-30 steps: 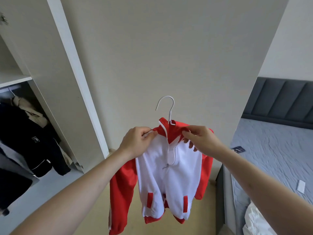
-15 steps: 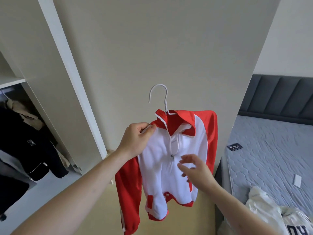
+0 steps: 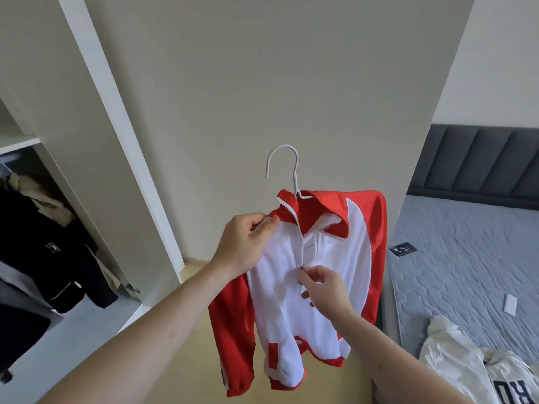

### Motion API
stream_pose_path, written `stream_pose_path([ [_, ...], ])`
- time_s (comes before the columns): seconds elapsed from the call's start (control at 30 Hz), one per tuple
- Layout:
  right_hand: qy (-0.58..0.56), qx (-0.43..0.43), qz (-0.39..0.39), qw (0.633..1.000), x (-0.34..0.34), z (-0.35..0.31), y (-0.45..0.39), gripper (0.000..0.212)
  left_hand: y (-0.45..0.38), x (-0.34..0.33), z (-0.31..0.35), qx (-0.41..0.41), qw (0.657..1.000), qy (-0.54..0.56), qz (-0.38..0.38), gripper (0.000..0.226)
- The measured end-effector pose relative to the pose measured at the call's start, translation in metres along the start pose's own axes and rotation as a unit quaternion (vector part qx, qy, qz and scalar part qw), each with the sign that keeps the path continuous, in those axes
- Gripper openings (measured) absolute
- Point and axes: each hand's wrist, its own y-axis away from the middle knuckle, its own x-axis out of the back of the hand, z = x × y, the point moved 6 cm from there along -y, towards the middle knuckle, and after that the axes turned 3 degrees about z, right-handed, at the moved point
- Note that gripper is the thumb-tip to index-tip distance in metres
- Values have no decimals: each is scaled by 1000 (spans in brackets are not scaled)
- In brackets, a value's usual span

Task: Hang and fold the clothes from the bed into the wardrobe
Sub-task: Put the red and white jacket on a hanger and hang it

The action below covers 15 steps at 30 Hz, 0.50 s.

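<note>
A red and white zip jacket (image 3: 329, 258) hangs on a white wire hanger (image 3: 287, 167) held up in front of the wardrobe side panel. My left hand (image 3: 245, 246) grips the jacket's left shoulder together with the hanger arm. My right hand (image 3: 323, 287) pinches the small zipper pull at the chest, where the zip is part way up. The open wardrobe (image 3: 38, 234) at the left holds dark hanging clothes. A white garment with dark lettering (image 3: 478, 371) lies on the bed (image 3: 466, 258) at the lower right.
The white wardrobe door (image 3: 116, 158) stands open between me and the hanging space. A dark phone (image 3: 404, 248) and a small white object (image 3: 511, 305) lie on the grey mattress. A dark padded headboard (image 3: 478, 167) runs along the far wall.
My right hand left the jacket's collar, dropped to the chest and now pinches the zipper pull. The jacket's right shoulder has spread out on the hanger. My left hand kept its grip.
</note>
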Motion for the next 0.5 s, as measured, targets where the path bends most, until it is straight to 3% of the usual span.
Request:
stream_pose_path([
  [0.23,-21,-18,-62,998,5,6,4,26,1,5,-11,11,1000,-17,6,53],
  [0.5,-37,-18,-34,999,26,1,3,27,5,5,-25,26,999,-38,8,53],
])
